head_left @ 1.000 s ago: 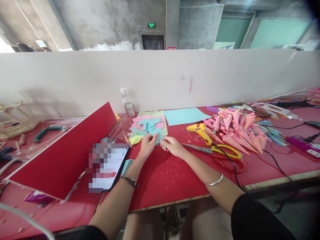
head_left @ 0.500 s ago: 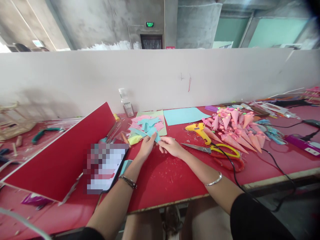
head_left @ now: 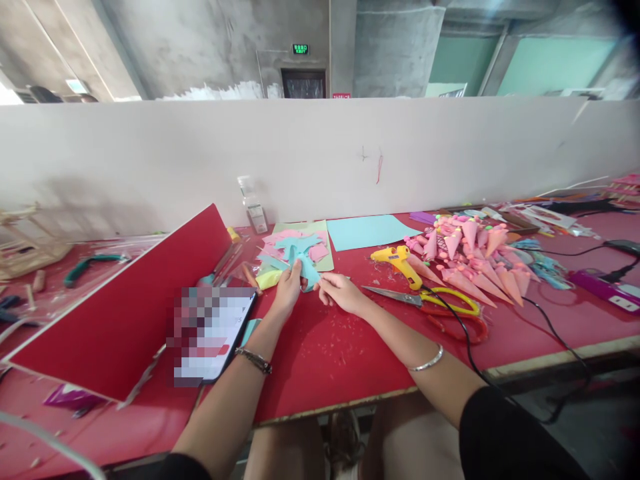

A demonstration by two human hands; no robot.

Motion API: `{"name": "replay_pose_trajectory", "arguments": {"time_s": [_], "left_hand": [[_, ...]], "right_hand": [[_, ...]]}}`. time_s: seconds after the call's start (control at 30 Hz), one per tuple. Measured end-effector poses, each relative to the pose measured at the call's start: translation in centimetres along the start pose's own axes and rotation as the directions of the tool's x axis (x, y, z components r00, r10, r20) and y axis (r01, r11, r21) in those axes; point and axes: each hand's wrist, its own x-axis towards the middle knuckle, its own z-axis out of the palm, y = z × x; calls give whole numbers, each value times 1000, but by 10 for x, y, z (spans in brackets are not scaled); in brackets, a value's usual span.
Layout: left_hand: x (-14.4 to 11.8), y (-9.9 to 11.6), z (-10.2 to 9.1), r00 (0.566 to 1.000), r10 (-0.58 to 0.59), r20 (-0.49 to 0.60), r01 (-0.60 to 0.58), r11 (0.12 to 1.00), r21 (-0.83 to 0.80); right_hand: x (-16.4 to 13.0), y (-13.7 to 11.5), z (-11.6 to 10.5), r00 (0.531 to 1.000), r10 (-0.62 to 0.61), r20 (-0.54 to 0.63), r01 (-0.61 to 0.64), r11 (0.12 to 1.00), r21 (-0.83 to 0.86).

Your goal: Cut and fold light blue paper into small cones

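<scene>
A light blue piece of paper or thin foam sheet point(head_left: 309, 275) is between my two hands, above the red table. My left hand point(head_left: 290, 287) is closed on it, thumb on top. The fingertips of my right hand point(head_left: 340, 292) are pinched at its right edge. Just beyond lies a heap of pink and blue cut pieces point(head_left: 317, 248) on a pale green sheet point(head_left: 327, 263). A yellow piece point(head_left: 270, 279) lies to the left of my hands. Right of my right hand are scissors point(head_left: 400, 295) with yellow and red handles and a yellow glue gun point(head_left: 397, 260).
A flat light blue sheet point(head_left: 370, 232) lies at the back. Pink cones point(head_left: 470, 253) are piled at the right, near a purple power strip point(head_left: 607, 291). At left, a phone point(head_left: 220, 340) leans by a red board point(head_left: 125, 313). Black cords cross the table's right edge.
The blue piece has turned and now shows a curved, broader face between my hands. My left hand has shifted slightly to the left; my right hand stays nearly in place.
</scene>
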Motion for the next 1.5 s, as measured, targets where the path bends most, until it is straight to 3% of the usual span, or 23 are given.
{"name": "replay_pose_trajectory", "arguments": {"time_s": [0.2,0.47,1.03,1.3,1.5], "left_hand": [[1,0,-1,1000,14,0,-14,1000,14],[-9,10,4,962,57,267,-88,991,105],[3,0,-3,996,86,31,-90,984,151],[-4,4,1,991,108,72,-120,976,184],[-1,2,-2,986,163,20,-164,971,176]], "right_hand": [[-1,-1,-1,999,17,-34,-17,1000,-9],[0,3,-1,998,6,-58,-8,999,-39],[2,2,-3,994,66,-92,-62,997,54],[1,2,-2,995,19,-99,-14,999,44],[1,3,-2,998,29,-62,-28,999,29]]}}
